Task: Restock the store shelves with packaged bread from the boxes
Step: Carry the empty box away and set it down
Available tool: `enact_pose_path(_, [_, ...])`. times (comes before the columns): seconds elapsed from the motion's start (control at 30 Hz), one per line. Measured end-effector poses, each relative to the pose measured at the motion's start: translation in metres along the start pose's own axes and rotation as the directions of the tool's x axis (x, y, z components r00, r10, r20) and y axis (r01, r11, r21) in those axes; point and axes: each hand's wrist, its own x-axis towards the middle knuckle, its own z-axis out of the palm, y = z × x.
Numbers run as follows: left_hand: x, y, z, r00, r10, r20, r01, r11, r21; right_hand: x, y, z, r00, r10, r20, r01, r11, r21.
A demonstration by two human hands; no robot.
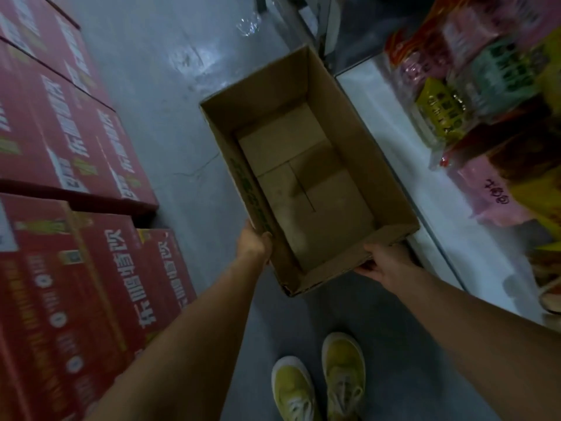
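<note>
Grey concrete floor (158, 86) | both grips, left hand (254, 243), right hand (387, 261), clutch empty cardboard box (349, 117) | white shelf (425, 189) right

Open box mid-frame between stacked cartons and shelf

The cardboard box (306, 168) sits at centre frame above the floor (170, 86). Stacked cartons (60, 177) fill the left side. The shelf (403, 165) with packaged bread (473, 95) runs along the right. Shoes (318, 381) stand at the bottom centre

I see red printed cartons (69, 165) stacked left | grey floor (170, 95) | my yellow shoes (318, 381) near | clear plastic scrap (249, 24) far
</note>
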Motion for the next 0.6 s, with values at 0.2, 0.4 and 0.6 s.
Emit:
enact_pose_path(0.2, [-0.069, 0.022, -0.05, 1.0, -0.015, -0.001, 0.015, 0.994, -0.108, -0.084, -0.034, -0.003, 0.996, -0.059, 0.06, 0.063, 0.995, -0.073])
enact_pose_path(0.4, [-0.163, 0.062, -0.112, 0.993, 0.017, -0.118, -0.045, 0.97, -0.238, -0.191, -0.081, -0.003, 0.97, -0.19, 0.155, 0.208, 0.972, -0.109])
enact_pose_path(0.6, [-0.266, 0.107, -0.178, 0.975, 0.056, -0.216, -0.131, 0.927, -0.35, -0.306, -0.123, -0.008, 0.934, -0.298, 0.196, 0.329, 0.931, -0.157])
